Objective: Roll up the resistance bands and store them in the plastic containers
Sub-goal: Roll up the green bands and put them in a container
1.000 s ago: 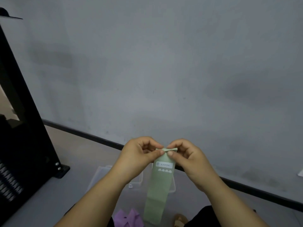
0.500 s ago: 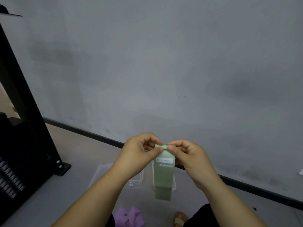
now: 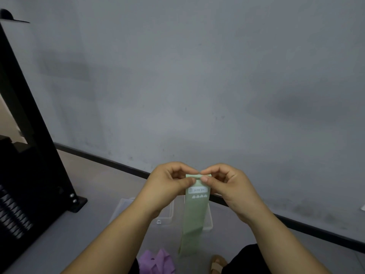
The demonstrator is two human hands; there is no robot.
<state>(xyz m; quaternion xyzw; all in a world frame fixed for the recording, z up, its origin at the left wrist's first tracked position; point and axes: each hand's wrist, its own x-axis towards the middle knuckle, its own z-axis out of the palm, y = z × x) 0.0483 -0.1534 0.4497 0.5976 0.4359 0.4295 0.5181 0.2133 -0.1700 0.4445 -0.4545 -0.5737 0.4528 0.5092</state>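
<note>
Pinches the top left corner of the green resistance band (image 3: 194,218) between thumb and forefinger of the left hand (image 3: 167,186). Pinches the top right corner likewise with the right hand (image 3: 233,190), both sets of fingertips almost meeting over a small rolled fold. Holds the strip up in mid-air, the rest hanging straight down (white label reading HEAVY upside down, 4 small marks beneath). Hangs in front of clear plastic containers (image 3: 126,202) on the grey floor. Nearer, a crumpled purple band (image 3: 156,261) and 1 sandal (image 3: 217,263); far left, a black stand (image 3: 35,155).
</note>
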